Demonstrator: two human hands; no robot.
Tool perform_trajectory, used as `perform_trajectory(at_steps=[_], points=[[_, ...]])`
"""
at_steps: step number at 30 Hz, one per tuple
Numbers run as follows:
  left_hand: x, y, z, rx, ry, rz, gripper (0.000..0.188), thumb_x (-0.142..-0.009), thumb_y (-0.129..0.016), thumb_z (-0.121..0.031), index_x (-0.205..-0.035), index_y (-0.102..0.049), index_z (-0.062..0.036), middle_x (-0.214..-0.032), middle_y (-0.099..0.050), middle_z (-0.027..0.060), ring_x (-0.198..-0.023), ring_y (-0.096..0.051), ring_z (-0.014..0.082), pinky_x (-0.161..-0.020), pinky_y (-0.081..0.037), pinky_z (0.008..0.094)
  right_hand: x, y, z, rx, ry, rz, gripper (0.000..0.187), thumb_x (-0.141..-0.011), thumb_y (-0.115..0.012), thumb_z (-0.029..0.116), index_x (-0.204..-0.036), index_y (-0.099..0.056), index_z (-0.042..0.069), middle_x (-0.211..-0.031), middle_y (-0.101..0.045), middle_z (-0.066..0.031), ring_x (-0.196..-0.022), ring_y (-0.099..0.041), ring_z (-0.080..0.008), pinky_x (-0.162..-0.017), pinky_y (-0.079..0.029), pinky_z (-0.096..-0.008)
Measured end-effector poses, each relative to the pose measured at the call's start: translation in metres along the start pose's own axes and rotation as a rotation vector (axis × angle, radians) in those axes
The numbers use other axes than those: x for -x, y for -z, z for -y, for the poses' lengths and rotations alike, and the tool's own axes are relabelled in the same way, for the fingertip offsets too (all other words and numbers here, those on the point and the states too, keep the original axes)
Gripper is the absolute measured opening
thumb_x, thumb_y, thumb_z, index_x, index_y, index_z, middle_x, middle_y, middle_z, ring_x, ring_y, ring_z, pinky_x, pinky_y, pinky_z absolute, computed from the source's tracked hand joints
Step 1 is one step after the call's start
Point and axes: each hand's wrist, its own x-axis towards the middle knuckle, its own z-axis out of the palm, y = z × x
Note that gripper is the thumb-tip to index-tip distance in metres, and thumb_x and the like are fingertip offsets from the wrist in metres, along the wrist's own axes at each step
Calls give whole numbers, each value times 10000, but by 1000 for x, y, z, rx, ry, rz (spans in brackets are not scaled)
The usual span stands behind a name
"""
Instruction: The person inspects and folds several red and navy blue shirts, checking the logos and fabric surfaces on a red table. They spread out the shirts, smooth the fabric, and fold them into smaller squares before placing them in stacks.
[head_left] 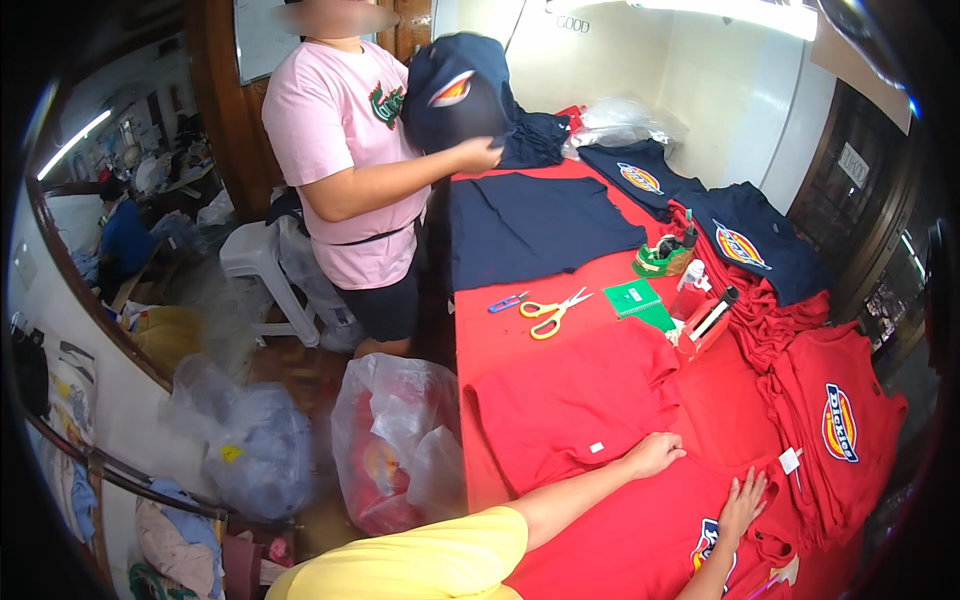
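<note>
A red shirt [610, 540] with a printed logo on its chest lies spread on the table in front of me. My left hand [655, 455] is closed at the shirt's upper left edge, its fingers curled over the cloth. Flat on the same shirt, near its neckline and white tag, rests my right hand [742, 503] with its fingers apart. Just beyond my left hand lies another red shirt [570, 400] with a small white label. To the right is a stack of red shirts [820, 440], the top one showing a logo.
Yellow-handled scissors [545, 318], a thread snipper [507, 303], a green notebook [638, 303] and a tape dispenser [665, 257] lie on the red-covered table. Across it, a person in pink [345, 140] holds a navy shirt [460, 95]. Plastic bags [395, 440] stand on the floor at left.
</note>
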Motion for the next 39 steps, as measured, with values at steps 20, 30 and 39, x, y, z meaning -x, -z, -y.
perform_trajectory(at_steps=[20,30,39], points=[[0,-9,0,24,-21,4,199,-879,-636,-163,-846,-580,25,-852,-635,199,-842,-624,359,-740,-486,432,-23,-48,-53,-123,-141,-314,332,-953,-523,198,-1237,-522,25,-1350,-487,-194,-1240,-463,-348,-1017,-381,-449],[1,-11,7,32,-69,-52,207,-879,-628,-159,-838,-563,34,-809,-612,179,-804,-603,345,-719,-471,423,-32,-42,-48,-164,-240,-126,472,-988,-434,391,-1342,-487,83,-1476,-397,-131,-1352,-376,-304,-1097,-275,-495],[1,-12,6,32,-44,-18,204,-875,-632,-163,-838,-572,29,-826,-616,184,-818,-602,348,-726,-473,430,-59,-66,-96,-68,-104,-60,434,-1026,-360,261,-1422,-412,92,-1509,-353,-130,-1389,-327,-310,-1096,-275,-540]])
